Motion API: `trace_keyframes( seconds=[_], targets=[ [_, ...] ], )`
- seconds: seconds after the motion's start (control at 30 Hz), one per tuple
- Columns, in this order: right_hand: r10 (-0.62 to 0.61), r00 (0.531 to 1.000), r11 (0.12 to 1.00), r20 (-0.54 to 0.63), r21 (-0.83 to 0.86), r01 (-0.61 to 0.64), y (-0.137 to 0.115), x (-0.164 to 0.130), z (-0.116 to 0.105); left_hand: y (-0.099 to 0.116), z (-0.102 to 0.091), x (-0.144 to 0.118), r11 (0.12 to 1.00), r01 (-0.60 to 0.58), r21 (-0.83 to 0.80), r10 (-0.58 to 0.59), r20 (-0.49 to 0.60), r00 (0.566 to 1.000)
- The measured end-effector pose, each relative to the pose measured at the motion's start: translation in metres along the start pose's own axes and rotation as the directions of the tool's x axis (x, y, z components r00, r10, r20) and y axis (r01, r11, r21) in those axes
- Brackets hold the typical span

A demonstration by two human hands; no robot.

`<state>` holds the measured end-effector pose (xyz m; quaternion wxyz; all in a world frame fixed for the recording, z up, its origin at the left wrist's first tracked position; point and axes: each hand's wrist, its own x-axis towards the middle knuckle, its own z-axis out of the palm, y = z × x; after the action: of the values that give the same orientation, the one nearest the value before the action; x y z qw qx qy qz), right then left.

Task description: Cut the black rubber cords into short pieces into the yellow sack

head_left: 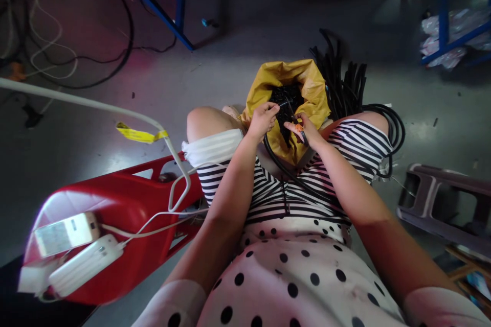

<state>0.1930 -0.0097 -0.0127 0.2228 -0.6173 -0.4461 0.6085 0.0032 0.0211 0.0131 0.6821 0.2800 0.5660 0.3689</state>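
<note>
I sit with a yellow bag [268,79] between my knees, its mouth open on a heap of small black parts [286,97]. My left hand [262,120] pinches a small black piece at the bag's rim. My right hand [307,129] grips a black cable [282,163] that runs down across my striped lap, with something small and orange at the fingers. The two hands are almost touching over the bag.
A bundle of black cables [347,87] lies behind the bag and loops round my right knee. A red plastic stool [126,204] at my left carries a phone [65,235] and a white power bank [86,263]. A grey stool [441,199] lies at right. Blue rack legs [180,10] stand beyond.
</note>
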Motion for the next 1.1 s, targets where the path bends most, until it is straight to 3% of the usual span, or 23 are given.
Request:
trace_keyframes(
  seconds=[1.1],
  targets=[
    [-0.021, 1.0, 0.997, -0.008, -0.074, 0.02, 0.0004, 0.0016, -0.0017, 0.0046, 0.0035, -0.0023, 1.0, 0.023, -0.01, -0.023, 0.013, 1.0]
  ],
)
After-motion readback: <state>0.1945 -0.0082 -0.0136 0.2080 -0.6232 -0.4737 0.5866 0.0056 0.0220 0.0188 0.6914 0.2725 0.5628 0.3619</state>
